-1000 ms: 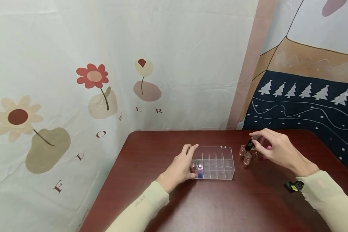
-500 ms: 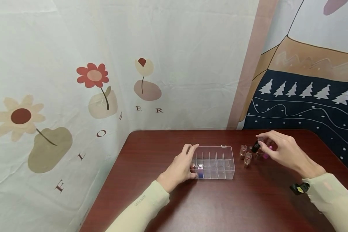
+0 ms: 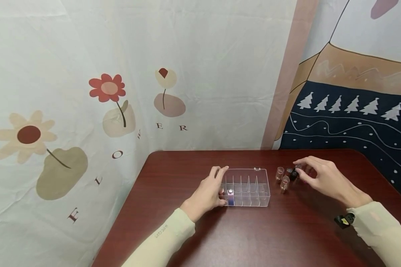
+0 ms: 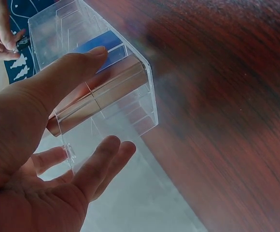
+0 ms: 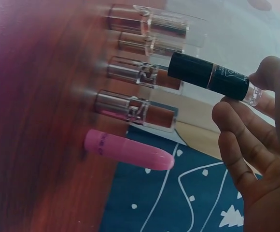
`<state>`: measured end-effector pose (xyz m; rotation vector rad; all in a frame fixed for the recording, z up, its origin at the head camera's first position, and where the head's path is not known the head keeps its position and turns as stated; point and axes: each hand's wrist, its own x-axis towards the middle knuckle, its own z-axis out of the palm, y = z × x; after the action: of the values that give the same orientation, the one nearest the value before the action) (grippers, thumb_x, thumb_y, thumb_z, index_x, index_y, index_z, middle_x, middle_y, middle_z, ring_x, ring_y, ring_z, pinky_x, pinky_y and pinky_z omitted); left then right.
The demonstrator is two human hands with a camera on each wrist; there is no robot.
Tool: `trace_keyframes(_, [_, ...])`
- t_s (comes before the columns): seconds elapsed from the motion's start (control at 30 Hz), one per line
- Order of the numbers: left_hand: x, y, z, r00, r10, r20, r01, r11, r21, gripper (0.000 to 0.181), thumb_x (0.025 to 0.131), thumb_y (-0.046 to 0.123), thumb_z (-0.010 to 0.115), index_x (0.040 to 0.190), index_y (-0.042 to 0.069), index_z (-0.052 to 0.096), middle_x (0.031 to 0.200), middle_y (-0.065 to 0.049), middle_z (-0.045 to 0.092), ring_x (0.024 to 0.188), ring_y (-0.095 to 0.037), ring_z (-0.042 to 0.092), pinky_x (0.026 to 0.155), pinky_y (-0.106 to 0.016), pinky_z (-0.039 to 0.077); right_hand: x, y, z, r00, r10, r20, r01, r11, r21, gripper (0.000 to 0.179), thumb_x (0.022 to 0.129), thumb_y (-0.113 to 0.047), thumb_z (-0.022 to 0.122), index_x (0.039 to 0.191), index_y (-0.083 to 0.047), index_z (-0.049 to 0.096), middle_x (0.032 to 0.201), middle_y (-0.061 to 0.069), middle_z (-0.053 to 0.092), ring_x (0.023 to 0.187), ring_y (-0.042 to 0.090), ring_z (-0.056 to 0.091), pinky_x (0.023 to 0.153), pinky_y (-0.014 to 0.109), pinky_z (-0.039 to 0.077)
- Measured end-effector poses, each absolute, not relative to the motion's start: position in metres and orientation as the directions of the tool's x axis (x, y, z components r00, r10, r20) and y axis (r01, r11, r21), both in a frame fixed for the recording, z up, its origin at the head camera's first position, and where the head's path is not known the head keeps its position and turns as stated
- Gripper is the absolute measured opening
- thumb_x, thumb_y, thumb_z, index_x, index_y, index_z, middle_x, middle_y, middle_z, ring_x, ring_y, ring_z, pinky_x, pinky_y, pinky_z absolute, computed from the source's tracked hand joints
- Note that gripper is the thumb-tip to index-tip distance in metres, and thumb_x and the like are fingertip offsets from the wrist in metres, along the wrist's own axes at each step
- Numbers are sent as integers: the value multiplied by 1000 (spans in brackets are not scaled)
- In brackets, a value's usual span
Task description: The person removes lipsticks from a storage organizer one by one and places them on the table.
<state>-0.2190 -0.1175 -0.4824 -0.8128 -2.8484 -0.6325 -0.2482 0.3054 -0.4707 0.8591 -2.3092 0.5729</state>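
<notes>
My left hand (image 3: 204,191) holds the left end of a clear compartment box (image 3: 269,187), thumb at the front wall and fingers reaching toward the back. Inside that end, the left wrist view shows a blue tube (image 4: 99,42) under the thumb and a rose-gold lipstick (image 4: 116,87) beside it. At the right, my right hand (image 3: 324,180) pinches a black lipstick tube (image 5: 207,75) by its clear end, tilted, close above the other lipsticks. Several clear-capped lipsticks (image 5: 135,108) stand upright in a row, and a pink tube (image 5: 128,150) stands at the row's end.
The box rests on a dark red wooden table (image 3: 240,237). Most compartments to the right of the filled end hold nothing. Behind the table hangs a pale flower-print cloth (image 3: 214,92), with a dark blue tree-print cloth (image 3: 347,126) at the right.
My right hand shifted right with the black lipstick tube, then dipped slightly, and the tube now shows more end-on in the head view. The left hand and box stayed put.
</notes>
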Motion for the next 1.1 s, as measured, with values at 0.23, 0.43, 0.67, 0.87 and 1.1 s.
trace_keyframes(0.23, [-219,-118,-484,-855,475,208,518,776,360,122,75,4,110,175,4,39,168,-28,48,72,-3,68,97,-41,70,-247,306,-480,-664,-439,606,-667,714,-214,38,86,0,97,119,-13,84,103,-6,81,79,1,65,70,12,52])
trace_keyframes(0.43, [-219,-117,-484,-856,471,212,516,783,348,123,74,6,111,175,5,40,166,-28,49,71,-6,66,95,-42,70,-245,307,-486,-708,-433,558,-638,731,-242,32,91,-2,95,118,-14,84,100,-9,79,80,-2,63,69,16,55])
trace_keyframes(0.67, [-219,-117,-484,-854,474,217,521,779,350,124,74,6,111,175,5,40,167,-28,49,71,-6,65,94,-41,70,-245,307,-489,-720,-432,543,-633,730,-258,32,91,-3,96,118,-15,84,102,-6,81,81,4,66,68,21,58])
trace_keyframes(0.87, [-220,-117,-484,-848,479,225,529,776,344,124,74,6,111,175,5,40,166,-30,49,72,-7,65,94,-42,70,-246,307,-492,-738,-432,519,-618,742,-261,30,92,-3,94,118,-15,83,99,-8,79,81,0,64,67,26,61])
trace_keyframes(1.1, [-219,-117,-483,-852,479,213,524,774,355,122,75,4,110,175,5,39,167,-30,48,72,-5,65,94,-41,69,-245,308,-493,-757,-430,493,-604,747,-277,29,94,-5,94,119,-15,84,97,-11,76,82,-4,61,68,24,60])
